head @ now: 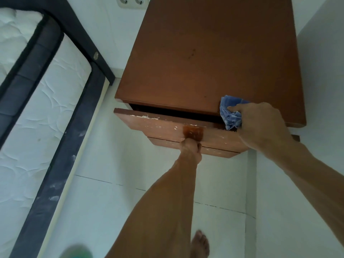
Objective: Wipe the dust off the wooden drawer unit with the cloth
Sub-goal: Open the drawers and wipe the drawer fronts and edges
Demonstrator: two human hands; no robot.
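The brown wooden drawer unit (208, 58) stands against the white wall. Its top drawer (158, 125) is pulled out a little, showing a dark gap and white scuffs along its upper edge. My left hand (191, 148) grips the round wooden knob (192, 133) of that drawer from below. My right hand (260, 125) holds a crumpled blue cloth (229, 116) against the front right edge of the unit's top, the cloth hanging down over the gap.
A bed with a white quilted mattress (35, 112) and a dark frame (61, 149) runs along the left. A double wall socket (132, 1) sits behind the unit. White floor tiles (111, 202) lie below, with my bare foot (200, 244) and a blurred green object (78, 252).
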